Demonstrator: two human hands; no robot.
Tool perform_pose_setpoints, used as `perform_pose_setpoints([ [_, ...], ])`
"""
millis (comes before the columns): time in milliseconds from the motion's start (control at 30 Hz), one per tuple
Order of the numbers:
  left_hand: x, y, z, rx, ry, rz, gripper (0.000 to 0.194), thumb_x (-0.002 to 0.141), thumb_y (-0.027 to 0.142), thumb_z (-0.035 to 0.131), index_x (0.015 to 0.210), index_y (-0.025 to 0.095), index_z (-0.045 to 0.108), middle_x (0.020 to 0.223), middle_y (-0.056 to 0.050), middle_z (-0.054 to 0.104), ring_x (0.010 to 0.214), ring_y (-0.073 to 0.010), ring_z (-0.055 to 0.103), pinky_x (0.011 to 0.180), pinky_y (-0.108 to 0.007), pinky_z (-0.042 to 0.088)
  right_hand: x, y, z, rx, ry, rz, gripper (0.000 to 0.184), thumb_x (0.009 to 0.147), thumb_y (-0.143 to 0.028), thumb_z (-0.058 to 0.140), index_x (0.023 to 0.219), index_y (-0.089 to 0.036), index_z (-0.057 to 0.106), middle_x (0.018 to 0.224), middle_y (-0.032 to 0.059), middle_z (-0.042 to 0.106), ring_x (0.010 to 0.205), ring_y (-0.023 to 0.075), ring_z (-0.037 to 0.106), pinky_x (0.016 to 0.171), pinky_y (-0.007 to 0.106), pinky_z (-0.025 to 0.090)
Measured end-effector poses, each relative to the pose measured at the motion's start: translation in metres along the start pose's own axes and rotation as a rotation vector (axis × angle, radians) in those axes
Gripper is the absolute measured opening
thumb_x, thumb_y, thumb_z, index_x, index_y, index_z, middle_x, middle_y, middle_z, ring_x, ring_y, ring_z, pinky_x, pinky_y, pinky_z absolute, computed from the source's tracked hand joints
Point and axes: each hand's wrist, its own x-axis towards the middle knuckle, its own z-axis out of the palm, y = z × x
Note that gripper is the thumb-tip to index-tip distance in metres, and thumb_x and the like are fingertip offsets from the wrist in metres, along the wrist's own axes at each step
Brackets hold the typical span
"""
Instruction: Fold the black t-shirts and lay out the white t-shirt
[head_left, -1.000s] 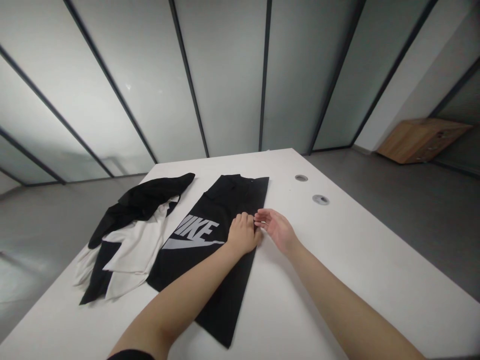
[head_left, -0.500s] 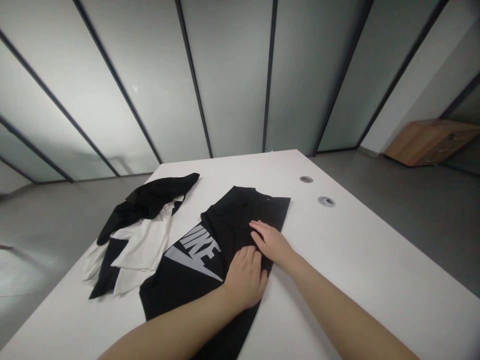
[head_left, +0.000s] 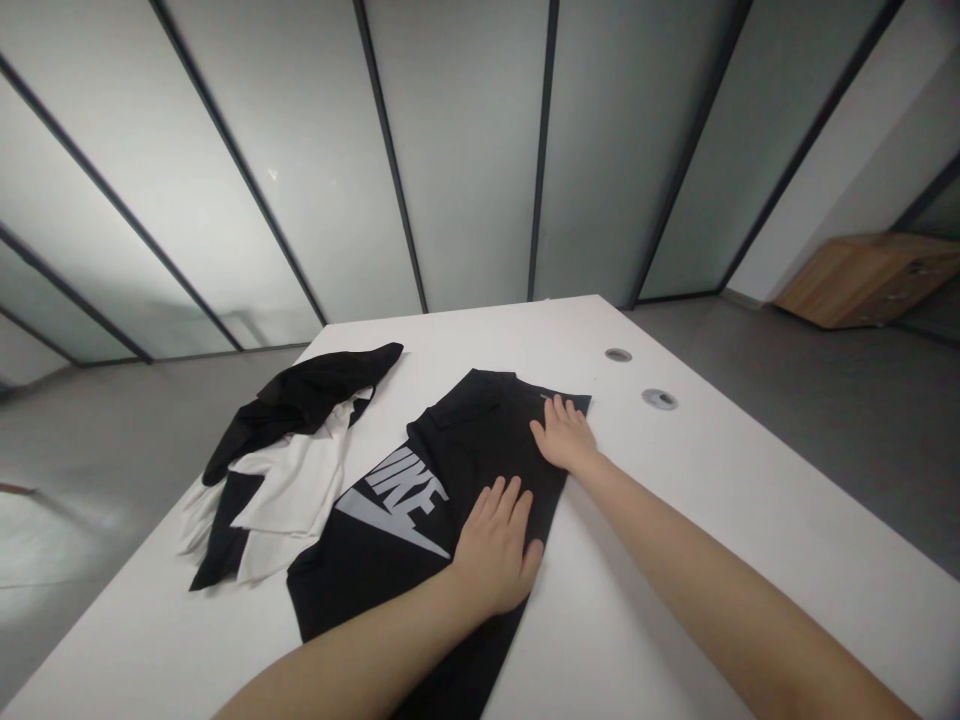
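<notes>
Frosted glass partitions [head_left: 465,150] stand behind a white desk [head_left: 675,520]. A crumpled black-and-white garment [head_left: 289,480] lies just beside a flat black Nike garment [head_left: 480,440], where the open left hand [head_left: 495,550] and open right hand [head_left: 564,435] press palm-down.

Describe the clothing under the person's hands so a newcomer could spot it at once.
On the white table, find the flat black garment under the left hand and right hand. Unlike the crumpled black-and-white clothes beside it, it shows a large pale NIKE logo with a swoosh.
</notes>
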Motion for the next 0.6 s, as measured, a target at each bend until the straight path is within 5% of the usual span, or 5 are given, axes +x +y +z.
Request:
perform_pose_setpoints([
  [200,-0.003,-0.006,-0.002,0.065,-0.043,-0.041,0.075,0.106,0.054,0.044,0.172,0.022,0.03,0.179,-0.013,0.019,0.165,-0.0379,0.018,0.133,-0.061,0.021,0.026,0.014,0.003,0.025,0.058,0.049,0.078,0.107,-0.048,0.03,0.169,-0.001,0.03,0.178,0.023,0.02,0.163,0.0411,0.021,0.132,0.056,0.016],
  [600,-0.006,-0.009,-0.008,0.06,-0.111,-0.058,0.084,0.106,0.066,0.032,0.173,0.017,0.024,0.179,-0.02,0.015,0.166,-0.0386,0.014,0.133,-0.062,0.019,0.048,0.03,0.01,0.06,0.182,0.055,0.075,0.106,-0.047,0.034,0.163,0.0,0.04,0.172,0.0275,0.031,0.16,0.0466,0.025,0.129,0.062,0.018],
])
